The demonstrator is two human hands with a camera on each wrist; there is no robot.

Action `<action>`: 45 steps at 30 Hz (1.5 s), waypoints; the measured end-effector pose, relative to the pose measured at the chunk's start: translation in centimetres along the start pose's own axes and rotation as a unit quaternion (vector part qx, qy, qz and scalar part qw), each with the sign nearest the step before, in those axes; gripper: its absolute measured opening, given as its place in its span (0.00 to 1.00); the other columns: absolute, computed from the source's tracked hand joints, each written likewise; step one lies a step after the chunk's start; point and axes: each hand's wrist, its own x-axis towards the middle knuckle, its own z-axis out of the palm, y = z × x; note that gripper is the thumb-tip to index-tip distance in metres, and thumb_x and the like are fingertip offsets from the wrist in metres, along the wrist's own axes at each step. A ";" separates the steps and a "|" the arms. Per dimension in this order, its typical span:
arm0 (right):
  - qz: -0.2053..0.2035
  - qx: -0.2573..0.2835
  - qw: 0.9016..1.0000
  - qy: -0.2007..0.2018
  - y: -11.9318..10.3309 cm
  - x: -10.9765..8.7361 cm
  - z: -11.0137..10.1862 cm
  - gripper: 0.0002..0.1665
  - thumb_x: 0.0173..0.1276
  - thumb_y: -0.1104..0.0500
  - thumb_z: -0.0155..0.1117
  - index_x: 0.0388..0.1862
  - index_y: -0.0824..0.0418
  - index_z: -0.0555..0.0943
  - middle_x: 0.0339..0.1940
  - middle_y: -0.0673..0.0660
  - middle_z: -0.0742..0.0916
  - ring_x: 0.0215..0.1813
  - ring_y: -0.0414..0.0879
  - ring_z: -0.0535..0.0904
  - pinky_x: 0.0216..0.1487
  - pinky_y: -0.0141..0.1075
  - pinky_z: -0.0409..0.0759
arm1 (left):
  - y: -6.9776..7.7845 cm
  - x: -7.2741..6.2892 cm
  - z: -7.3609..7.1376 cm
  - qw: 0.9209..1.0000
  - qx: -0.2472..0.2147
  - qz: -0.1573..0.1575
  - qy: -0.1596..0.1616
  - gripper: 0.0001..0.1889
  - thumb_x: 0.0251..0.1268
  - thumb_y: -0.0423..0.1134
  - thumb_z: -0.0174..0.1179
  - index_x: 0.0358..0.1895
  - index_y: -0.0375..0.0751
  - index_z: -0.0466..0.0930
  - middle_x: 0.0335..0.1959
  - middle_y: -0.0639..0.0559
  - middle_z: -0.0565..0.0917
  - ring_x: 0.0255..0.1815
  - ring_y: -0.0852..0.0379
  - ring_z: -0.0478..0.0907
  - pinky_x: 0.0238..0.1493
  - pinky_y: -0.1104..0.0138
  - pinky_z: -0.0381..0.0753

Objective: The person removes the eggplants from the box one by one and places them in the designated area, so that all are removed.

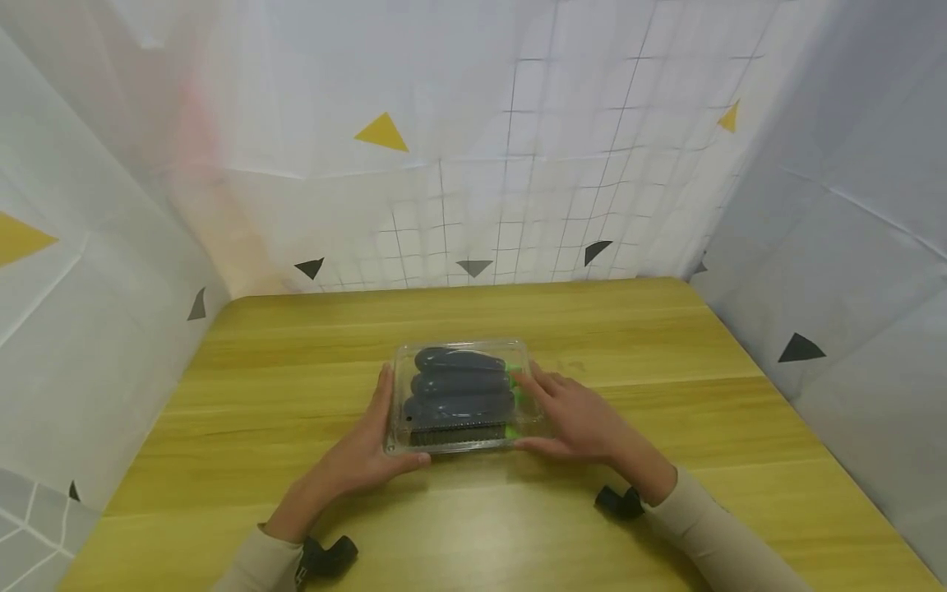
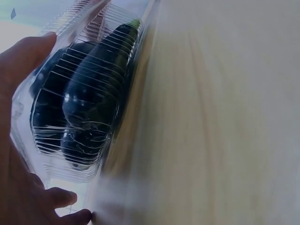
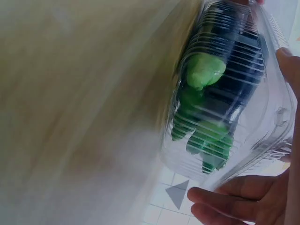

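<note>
A clear plastic clamshell box (image 1: 462, 449) sits on the table just below the middle of the head view, its lid closed. Inside lie several dark eggplants (image 1: 460, 382) side by side, green stem ends to the right. My left hand (image 1: 358, 452) holds the box's left side, thumb along the front edge and fingers around the far side. At the right end, my right hand (image 1: 580, 421) grips the box, its thumb at the front corner and other fingers on the lid's edge and behind. The right wrist view shows the green stems (image 3: 206, 70) through the ribbed wall.
The wooden table (image 1: 473, 526) reaches back to a white sheet backdrop (image 1: 296, 205) with a grid and triangles. Similar sheets (image 1: 858, 271) hang at both sides. Black wrist devices (image 1: 325, 557) stick out beneath both forearms, close to the tabletop.
</note>
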 end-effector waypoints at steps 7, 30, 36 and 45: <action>-0.035 -0.051 0.998 -0.006 -0.3 0.2 -0.7 0.53 0.76 0.25 0.46 0.83 0.62 0.61 0.71 0.76 0.74 0.56 0.66 0.82 0.51 0.58 0.84 | 0.2 0.0 -0.3 1.000 -0.006 -0.001 0.003 0.74 0.54 0.56 0.79 0.83 0.61 0.19 0.85 0.41 0.29 0.83 0.39 0.37 0.76 0.41 0.49; -0.079 -0.128 0.988 0.013 -2.1 1.6 -2.1 0.46 0.63 0.47 0.75 0.75 0.64 0.71 0.42 0.61 0.90 0.31 0.51 0.81 0.30 0.42 0.82 | -1.1 0.1 -0.2 1.000 0.000 0.012 0.023 0.72 0.55 0.63 0.76 0.83 0.62 0.19 0.85 0.51 0.28 0.83 0.39 0.39 0.75 0.39 0.51; -0.060 -0.131 0.989 0.026 -2.5 1.9 -2.2 0.46 0.62 0.46 0.76 0.75 0.63 0.74 0.48 0.63 0.89 0.33 0.55 0.84 0.29 0.45 0.84 | -1.2 0.0 0.0 0.999 0.003 0.016 0.035 0.71 0.56 0.62 0.76 0.84 0.61 0.20 0.85 0.49 0.29 0.82 0.37 0.42 0.75 0.39 0.52; -0.086 -0.138 0.984 0.078 -2.8 2.0 -1.8 0.34 0.66 0.57 0.69 0.70 0.67 0.76 0.40 0.60 0.89 0.27 0.51 0.80 0.27 0.44 0.82 | -1.0 -0.1 0.2 0.998 0.002 0.001 0.056 0.69 0.56 0.64 0.75 0.85 0.63 0.25 0.86 0.45 0.36 0.80 0.34 0.51 0.72 0.36 0.58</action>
